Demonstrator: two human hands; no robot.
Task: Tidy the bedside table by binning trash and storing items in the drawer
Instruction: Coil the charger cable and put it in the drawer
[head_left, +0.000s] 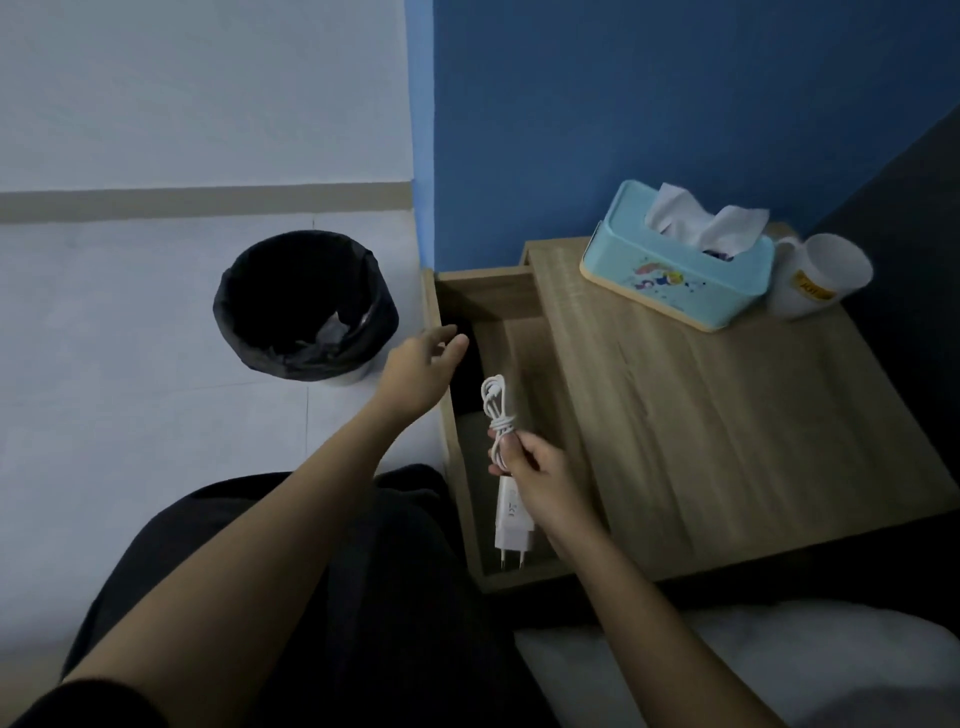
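The pale tiled floor and the blue wall fill most of the view. Against the wall stands the light-brown wooden bedside table, and its wooden drawer is pulled out on the side toward the floor, so the inside is open to see. At the bottom are the person's dark trousers and a bit of white bedding.

On the floor, near the drawer front, is the round bin w/ black plastic liner; some crumpled trash lies inside at the bottom.

At the back of the table top sits the turquoise tissue box w/ a cartoon print, a white tissue sticking up from its slot. Just beside it, touching or almost touching, is the white mug w/ a yellow label, lying tilted on its side w/ the mouth toward the wall.

The left hand is stretched out to the front edge of the drawer, fingers loosely spread and holding nothing; I cannot tell if the fingertips touch the wood.

The right hand is above the open drawer, fingers closed round the white phone charger w/ its coiled white cable. The cable loop stands up over the hand, the plug pins point down, approx. over the near end of the drawer, not yet resting inside.
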